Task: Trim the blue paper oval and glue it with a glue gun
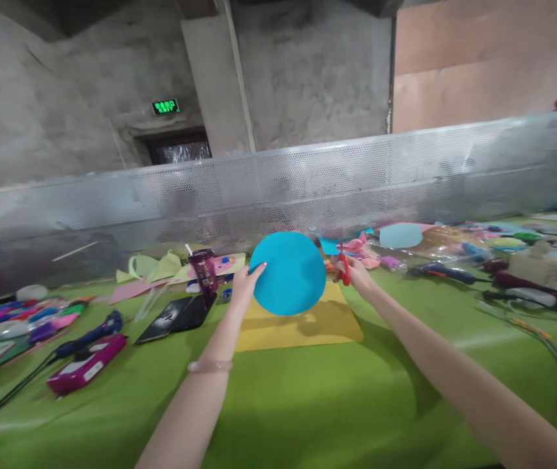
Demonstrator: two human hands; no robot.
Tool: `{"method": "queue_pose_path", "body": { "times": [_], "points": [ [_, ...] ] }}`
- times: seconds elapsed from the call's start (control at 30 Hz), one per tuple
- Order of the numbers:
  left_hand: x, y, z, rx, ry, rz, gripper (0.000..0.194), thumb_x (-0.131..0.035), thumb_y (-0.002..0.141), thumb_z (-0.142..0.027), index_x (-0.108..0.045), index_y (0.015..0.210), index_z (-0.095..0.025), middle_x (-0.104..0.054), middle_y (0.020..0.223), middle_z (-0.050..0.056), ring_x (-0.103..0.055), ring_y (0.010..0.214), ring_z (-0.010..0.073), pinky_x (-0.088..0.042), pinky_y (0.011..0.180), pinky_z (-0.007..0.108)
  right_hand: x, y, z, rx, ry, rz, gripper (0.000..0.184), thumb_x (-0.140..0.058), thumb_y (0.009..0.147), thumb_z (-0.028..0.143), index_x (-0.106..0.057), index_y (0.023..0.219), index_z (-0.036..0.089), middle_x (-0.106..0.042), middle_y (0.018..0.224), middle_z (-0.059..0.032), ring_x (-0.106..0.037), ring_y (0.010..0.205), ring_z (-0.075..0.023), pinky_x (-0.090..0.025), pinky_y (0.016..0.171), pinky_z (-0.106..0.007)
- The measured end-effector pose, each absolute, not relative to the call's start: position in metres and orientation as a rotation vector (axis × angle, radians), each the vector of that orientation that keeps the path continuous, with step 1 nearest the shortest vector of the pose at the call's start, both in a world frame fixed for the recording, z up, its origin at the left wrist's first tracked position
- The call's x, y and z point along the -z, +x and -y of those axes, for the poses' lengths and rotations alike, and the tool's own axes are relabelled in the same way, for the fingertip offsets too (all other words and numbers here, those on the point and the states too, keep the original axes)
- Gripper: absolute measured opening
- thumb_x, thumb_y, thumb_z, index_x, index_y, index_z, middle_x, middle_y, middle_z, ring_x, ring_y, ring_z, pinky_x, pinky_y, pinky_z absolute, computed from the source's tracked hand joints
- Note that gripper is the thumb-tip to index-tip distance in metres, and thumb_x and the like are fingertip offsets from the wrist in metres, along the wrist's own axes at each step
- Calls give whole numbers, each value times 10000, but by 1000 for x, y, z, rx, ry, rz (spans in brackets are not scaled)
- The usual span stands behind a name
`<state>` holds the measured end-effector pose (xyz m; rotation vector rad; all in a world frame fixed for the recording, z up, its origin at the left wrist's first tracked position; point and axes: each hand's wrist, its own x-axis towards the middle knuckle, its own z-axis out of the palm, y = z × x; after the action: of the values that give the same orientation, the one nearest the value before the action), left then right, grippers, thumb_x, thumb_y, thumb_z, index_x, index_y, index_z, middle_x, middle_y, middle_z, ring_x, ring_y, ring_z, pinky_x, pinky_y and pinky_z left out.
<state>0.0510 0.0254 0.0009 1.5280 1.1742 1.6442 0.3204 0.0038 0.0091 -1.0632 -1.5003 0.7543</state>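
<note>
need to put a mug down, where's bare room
Bare green tabletop shows this side of the yellow sheet, between left forearm and right forearm; also from left forearm to magenta box, and right forearm to pale cables. Crowded: along the metal barrier and at both ends.

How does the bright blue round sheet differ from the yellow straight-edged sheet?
Outline: the bright blue round sheet is curved all round; the yellow straight-edged sheet shows straight sides.
Pose: the blue one is held up in the left hand; the yellow one lies on the green tabletop.
Both look thin and single-coloured.
</note>
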Motion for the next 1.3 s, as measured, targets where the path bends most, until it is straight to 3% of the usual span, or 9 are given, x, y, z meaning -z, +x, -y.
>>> {"method": "queue_pose_path", "body": {
  "times": [0.37, 0.8, 1.13, 1.3],
  "points": [
    [-7, 48, -22, -1792, 1563, -1166, 470, -603, 653, -537, -656, 895, -138, -687, 909, 101, -615, 832, 266, -471, 687, 326, -6, 313, 9, -786, -1078, 1738, 96, -462, 635, 209, -427, 548, 189, -475, 438, 37, -479, 402, -103, -406, 417, -222],
    [-10, 53, -13, -1735, 1652, -1120, 479, -595, 677, -517, -642, 978, -148, -675, 967, 106, -613, 848, 269, -463, 715, 353, -5, 312, 10, -794, -1053, 1772, 103, -458, 642, 199, -431, 544, 182, -459, 430, 47, -456, 377, -87, -381, 395, -203],
    [-11, 53, -14, -1766, 1647, -1172, 431, -597, 678, -505, -658, 888, -134, -683, 874, 109, -616, 782, 264, -463, 673, 350, -7, 316, 9, -773, -1080, 1744, 128, -458, 643, 214, -420, 525, 180, -468, 407, 42, -456, 361, -88, -398, 374, -201],
    [-10, 52, -16, -1747, 1634, -1129, 460, -602, 678, -505, -642, 963, -145, -676, 910, 106, -613, 792, 257, -470, 661, 340, -7, 316, 9, -784, -1098, 1734, 138, -460, 647, 230, -408, 527, 185, -436, 399, 56, -432, 337, -80, -397, 354, -202]
  ]
}}
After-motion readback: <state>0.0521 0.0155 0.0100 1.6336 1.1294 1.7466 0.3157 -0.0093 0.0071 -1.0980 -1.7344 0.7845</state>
